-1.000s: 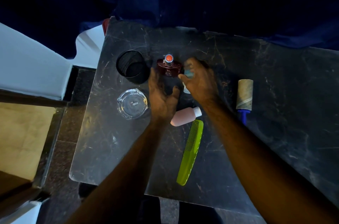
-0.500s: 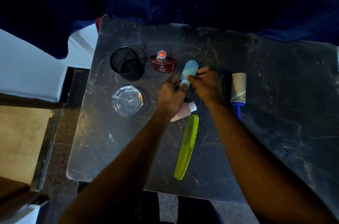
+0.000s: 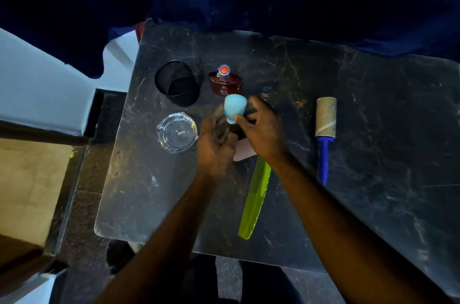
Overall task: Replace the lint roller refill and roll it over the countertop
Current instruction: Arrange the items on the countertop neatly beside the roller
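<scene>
We've got the small pale-blue plastic bottle (image 3: 235, 105) up off the dark marble table (image 3: 373, 129): right hand (image 3: 263, 134) pinches its neck, left hand (image 3: 215, 152) curled below, grip unclear. Blue-handled cardboard-core lint roller (image 3: 325, 117) lies untouched at right, swap not started

Lint roller (image 3: 325, 127) right of comb (image 3: 255, 204) on countertop (image 3: 373, 204), ashtray (image 3: 177, 132) left (mesh cup (image 3: 177, 83) behind it)
</scene>
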Demonstrator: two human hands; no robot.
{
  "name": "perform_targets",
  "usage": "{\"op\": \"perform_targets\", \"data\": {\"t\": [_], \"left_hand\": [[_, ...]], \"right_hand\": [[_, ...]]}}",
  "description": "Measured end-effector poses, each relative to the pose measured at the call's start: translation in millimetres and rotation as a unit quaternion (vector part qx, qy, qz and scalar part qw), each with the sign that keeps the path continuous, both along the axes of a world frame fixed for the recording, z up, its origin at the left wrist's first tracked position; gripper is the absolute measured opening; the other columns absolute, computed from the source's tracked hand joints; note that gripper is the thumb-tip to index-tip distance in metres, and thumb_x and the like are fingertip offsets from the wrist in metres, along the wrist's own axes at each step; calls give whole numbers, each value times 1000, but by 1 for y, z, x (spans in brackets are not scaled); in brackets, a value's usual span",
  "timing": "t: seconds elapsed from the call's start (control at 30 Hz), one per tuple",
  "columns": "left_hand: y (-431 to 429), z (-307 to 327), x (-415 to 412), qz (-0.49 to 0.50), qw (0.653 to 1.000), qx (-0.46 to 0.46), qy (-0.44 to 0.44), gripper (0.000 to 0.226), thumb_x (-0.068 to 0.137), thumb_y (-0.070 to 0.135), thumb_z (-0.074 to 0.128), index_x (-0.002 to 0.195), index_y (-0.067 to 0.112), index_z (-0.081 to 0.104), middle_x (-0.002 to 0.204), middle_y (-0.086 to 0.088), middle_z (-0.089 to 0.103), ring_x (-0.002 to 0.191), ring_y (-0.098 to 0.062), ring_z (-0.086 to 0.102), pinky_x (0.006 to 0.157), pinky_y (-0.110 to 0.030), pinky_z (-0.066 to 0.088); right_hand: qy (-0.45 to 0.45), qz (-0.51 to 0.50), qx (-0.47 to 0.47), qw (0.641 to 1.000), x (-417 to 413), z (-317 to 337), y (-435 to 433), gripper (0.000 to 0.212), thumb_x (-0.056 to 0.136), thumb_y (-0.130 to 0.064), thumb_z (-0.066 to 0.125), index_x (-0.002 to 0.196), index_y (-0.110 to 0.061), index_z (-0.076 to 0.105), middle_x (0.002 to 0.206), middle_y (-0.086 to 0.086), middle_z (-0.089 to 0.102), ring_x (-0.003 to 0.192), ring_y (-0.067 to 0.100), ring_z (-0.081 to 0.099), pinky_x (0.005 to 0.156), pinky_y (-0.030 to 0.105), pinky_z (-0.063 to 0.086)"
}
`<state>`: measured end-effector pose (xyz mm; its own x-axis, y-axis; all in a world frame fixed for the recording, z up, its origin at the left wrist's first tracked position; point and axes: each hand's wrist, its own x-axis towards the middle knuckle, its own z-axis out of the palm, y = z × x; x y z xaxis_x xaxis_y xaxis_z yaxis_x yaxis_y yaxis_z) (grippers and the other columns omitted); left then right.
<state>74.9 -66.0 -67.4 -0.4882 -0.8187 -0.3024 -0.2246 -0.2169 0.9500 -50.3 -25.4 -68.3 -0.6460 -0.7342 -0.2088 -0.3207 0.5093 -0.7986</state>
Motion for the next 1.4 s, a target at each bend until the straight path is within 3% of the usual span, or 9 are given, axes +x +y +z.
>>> {"op": "perform_targets", "data": {"t": [0.13, 0.23, 0.33, 0.5, 0.63, 0.93, 1.1, 1.27, 1.4], "left_hand": [[-13, -2, 6, 23, 1000, -2, -10, 69, 87, -15, 55, 152, 3, 41, 145, -13, 60, 131, -18, 63, 102, -28, 54], [-19, -3, 9, 21, 1000, -5, -8, 69, 89, -18, 54, 153, 4, 40, 146, -11, 60, 133, -17, 61, 103, -25, 53], [-20, -2, 9, 13, 1000, 4, -3, 70, 89, -20, 54, 153, 3, 39, 148, -12, 58, 134, -17, 60, 106, -26, 52], [-18, -6, 9, 0, 1000, 14, -16, 71, 90, -20, 55, 155, 1, 36, 150, -13, 55, 127, -2, 61, 99, -16, 51], [-18, -4, 9, -10, 1000, 5, -28, 72, 90, -16, 58, 155, 5, 38, 151, -11, 53, 138, -17, 56, 109, -25, 50], [-17, 0, 8, -3, 1000, 8, -24, 72, 89, -19, 58, 154, 4, 38, 148, -12, 56, 137, -22, 56, 112, -33, 50], [-15, 1, 8, 4, 1000, 6, -25, 71, 89, -21, 57, 154, 1, 37, 147, -14, 56, 135, -19, 58, 106, -24, 51], [-15, 3, 9, -5, 999, 17, -29, 72, 90, -17, 59, 156, 1, 35, 151, -16, 52, 140, -26, 53, 116, -46, 47], [-15, 4, 10, -3, 999, 7, -37, 72, 90, -16, 59, 155, 2, 36, 148, -10, 56, 133, -12, 58, 110, -32, 51]], "right_hand": [[11, 16, -19, 1000, 12, -1, -19, 34, 89, -17, 70, 122, -18, 60, 119, 0, 71, 104, 10, 69, 86, 29, 58], [25, 22, -15, 999, 14, -3, -26, 35, 90, -18, 69, 124, -20, 59, 122, 0, 70, 107, 11, 68, 87, 24, 55], [28, 25, -5, 999, 15, -8, -27, 35, 91, -17, 68, 124, -20, 59, 121, 0, 70, 108, 12, 68, 90, 30, 57], [33, 29, 6, 999, 17, -13, -23, 37, 90, -17, 69, 125, -19, 58, 123, 2, 69, 111, 13, 67, 92, 36, 57], [49, 23, 11, 998, 18, -15, -23, 38, 91, -19, 68, 128, -20, 58, 121, 2, 69, 109, 14, 68, 92, 34, 56], [46, 23, 15, 999, 19, -14, -24, 38, 91, -18, 68, 128, -18, 58, 124, 3, 68, 113, 15, 66, 95, 37, 56], [38, 22, 13, 999, 19, -14, -23, 39, 91, -18, 68, 129, -17, 58, 126, 4, 68, 114, 16, 66, 96, 38, 55], [37, 24, 11, 999, 20, -13, -23, 40, 91, -18, 68, 130, -16, 58, 125, 4, 68, 113, 16, 67, 95, 37, 56], [31, 27, 14, 999, 21, -14, -23, 40, 91, -18, 69, 129, -16, 58, 126, 5, 67, 116, 18, 66, 96, 38, 56]]}}
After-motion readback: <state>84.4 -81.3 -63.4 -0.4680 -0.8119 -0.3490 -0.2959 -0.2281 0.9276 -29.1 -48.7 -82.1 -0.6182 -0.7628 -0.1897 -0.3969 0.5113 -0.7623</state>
